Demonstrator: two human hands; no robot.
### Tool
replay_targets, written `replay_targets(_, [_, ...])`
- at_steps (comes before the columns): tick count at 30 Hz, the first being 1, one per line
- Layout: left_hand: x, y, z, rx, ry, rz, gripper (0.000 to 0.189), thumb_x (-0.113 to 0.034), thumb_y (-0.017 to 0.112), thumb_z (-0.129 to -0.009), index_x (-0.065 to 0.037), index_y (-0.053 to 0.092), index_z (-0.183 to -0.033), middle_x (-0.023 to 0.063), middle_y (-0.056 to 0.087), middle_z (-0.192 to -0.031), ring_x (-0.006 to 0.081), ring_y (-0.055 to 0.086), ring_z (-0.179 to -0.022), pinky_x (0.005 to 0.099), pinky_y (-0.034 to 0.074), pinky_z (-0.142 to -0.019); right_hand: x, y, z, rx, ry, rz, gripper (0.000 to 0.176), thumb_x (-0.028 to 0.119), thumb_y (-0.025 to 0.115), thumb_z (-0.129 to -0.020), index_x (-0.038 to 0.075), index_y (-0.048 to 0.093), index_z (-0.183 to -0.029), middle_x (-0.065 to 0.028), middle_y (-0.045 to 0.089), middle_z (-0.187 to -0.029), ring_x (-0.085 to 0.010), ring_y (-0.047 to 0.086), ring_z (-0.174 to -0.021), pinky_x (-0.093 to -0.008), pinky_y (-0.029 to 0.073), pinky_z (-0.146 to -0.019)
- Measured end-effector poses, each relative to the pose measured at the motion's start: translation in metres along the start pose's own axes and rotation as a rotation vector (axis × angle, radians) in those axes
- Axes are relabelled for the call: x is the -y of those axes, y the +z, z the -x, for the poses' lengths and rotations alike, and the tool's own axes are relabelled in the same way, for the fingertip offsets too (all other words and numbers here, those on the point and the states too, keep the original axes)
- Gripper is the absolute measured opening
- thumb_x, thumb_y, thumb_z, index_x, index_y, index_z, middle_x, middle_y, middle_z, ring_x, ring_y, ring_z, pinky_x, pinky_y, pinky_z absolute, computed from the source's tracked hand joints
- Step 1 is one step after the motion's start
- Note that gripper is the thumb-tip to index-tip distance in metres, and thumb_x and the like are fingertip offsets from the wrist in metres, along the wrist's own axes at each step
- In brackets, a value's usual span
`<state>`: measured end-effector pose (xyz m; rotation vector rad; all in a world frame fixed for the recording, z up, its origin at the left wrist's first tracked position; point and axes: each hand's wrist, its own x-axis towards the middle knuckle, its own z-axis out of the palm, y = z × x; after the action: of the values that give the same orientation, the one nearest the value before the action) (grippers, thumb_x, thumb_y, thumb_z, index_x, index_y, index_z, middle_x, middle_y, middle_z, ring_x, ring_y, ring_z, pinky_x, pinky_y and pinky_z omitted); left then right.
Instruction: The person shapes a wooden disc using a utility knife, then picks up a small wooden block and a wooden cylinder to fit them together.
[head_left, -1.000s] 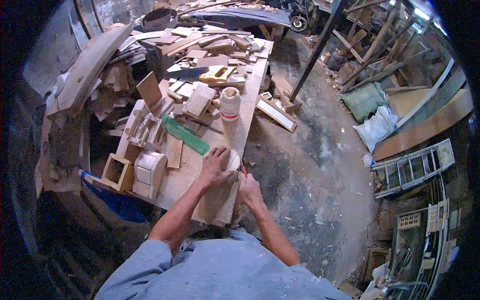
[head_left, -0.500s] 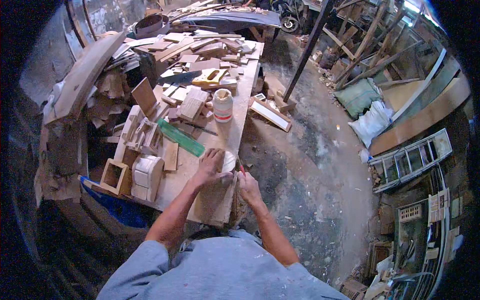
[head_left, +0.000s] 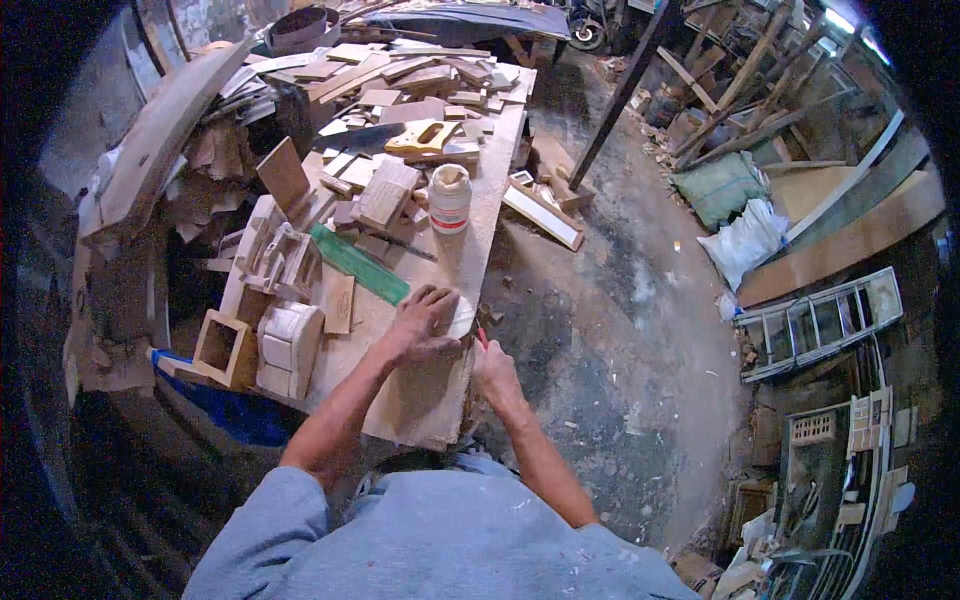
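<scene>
A small pale wooden piece (head_left: 461,318) is gripped under the left hand (head_left: 425,322) at the right edge of the tabletop (head_left: 420,400), while a thin red-handled tool (head_left: 481,338) is clasped in the closed right hand (head_left: 497,375), close against the piece. The step would likely be done best with the piece pressed flat so it cannot slip, and the tool guided in short, light strokes away from the fingers.

No text, number or sign can be read anywhere in the scene. A red band is seen on the white jar (head_left: 450,198) standing on the tabletop (head_left: 468,265), but any print on it is too small to be made out.
</scene>
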<state>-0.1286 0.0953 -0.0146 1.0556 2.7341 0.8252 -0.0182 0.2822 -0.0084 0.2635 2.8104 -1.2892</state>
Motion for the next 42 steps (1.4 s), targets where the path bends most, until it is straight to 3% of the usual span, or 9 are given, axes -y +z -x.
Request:
replay_targets(3, [-0.009,-0.003,0.001,0.001,-0.028,0.021,0.083,-0.046,0.074,-0.071,-0.018,0.044,-0.143,0.0096,0.039,-0.148,0.0364,0.031,-0.138,0.0549,0.024,-0.11,-0.004,-0.004,-0.003,-0.029,0.086,-0.178,0.048,0.041,0.038,-0.1,-0.003,0.055,-0.093,-0.0313,0.062,-0.088,-0.0525,0.058,-0.089,-0.0544,0.046,-0.074])
replay_targets(9, [-0.011,0.006,0.002,0.043,-0.025,-0.168,0.069,-0.037,0.075,-0.069,-0.034,0.053,-0.134,0.0091,0.034,-0.15,0.0361,0.028,-0.139,0.0566,0.024,-0.107,0.004,-0.008,0.002,-0.051,0.089,-0.177,0.044,0.038,0.04,-0.1,-0.003,0.055,-0.094,-0.032,0.061,-0.088,-0.052,0.058,-0.09,-0.0532,0.045,-0.074])
replay_targets(15, [-0.006,0.012,0.006,-0.029,0.04,-0.127,0.079,-0.024,0.075,-0.059,-0.034,0.054,-0.134,0.0095,0.033,-0.15,0.0343,0.028,-0.139,0.0551,0.025,-0.104,0.01,-0.005,0.002,-0.007,0.15,-0.119,0.042,0.038,0.041,-0.1,-0.002,0.054,-0.095,-0.0325,0.061,-0.088,-0.0525,0.057,-0.091,-0.0535,0.045,-0.075])
replay_targets(21, [-0.013,0.001,0.005,0.074,0.006,-0.153,0.072,-0.019,0.072,-0.066,-0.034,0.055,-0.134,0.0104,0.034,-0.149,0.0326,0.029,-0.14,0.0539,0.028,-0.102,0.025,-0.011,0.005,0.007,0.21,-0.052,0.04,0.037,0.042,-0.1,-0.001,0.053,-0.098,-0.0342,0.061,-0.087,-0.0531,0.058,-0.09,-0.0566,0.045,-0.074])
replay_targets(30, [-0.003,0.011,0.008,-0.019,0.071,-0.089,0.062,-0.028,0.074,-0.072,-0.032,0.057,-0.132,0.0177,0.035,-0.147,0.0343,0.032,-0.138,0.0574,0.03,-0.099,0.021,-0.001,0.0,0.024,0.254,0.011,0.039,0.037,0.043,-0.1,-0.001,0.052,-0.101,-0.0363,0.061,-0.086,-0.0541,0.058,-0.089,-0.0582,0.046,-0.073])
replay_targets(36, [-0.002,0.018,0.007,-0.052,0.054,-0.035,0.062,-0.031,0.075,-0.074,-0.031,0.055,-0.133,0.0189,0.037,-0.146,0.0338,0.034,-0.137,0.0572,0.03,-0.1,-0.016,0.017,-0.004,-0.052,0.01,-0.213,0.04,0.036,0.04,-0.1,-0.001,0.054,-0.093,-0.027,0.06,-0.072,-0.0481,0.059,-0.068,-0.0506,0.047,-0.064])
replay_targets(38, [-0.002,0.019,0.011,-0.117,0.063,0.154,0.059,-0.034,0.075,-0.075,-0.03,0.057,-0.131,0.0187,0.038,-0.145,0.0327,0.035,-0.136,0.0551,0.029,-0.1,-0.018,0.008,0.001,-0.002,0.202,-0.412,0.042,0.037,0.039,-0.1,0.0,0.055,-0.091,-0.0242,0.058,-0.07,-0.0442,0.057,-0.065,-0.0485,0.046,-0.063])
replay_targets(42, [-0.015,0.0,0.008,-0.087,0.039,0.223,0.06,-0.027,0.077,-0.07,-0.027,0.059,-0.127,0.0173,0.039,-0.143,0.0305,0.037,-0.135,0.0505,0.028,-0.1,-0.021,0.014,-0.002,-0.139,0.146,-0.287,0.044,0.039,0.039,-0.101,0.0,0.057,-0.092,-0.0254,0.059,-0.073,-0.045,0.059,-0.069,-0.0499,0.045,-0.065])
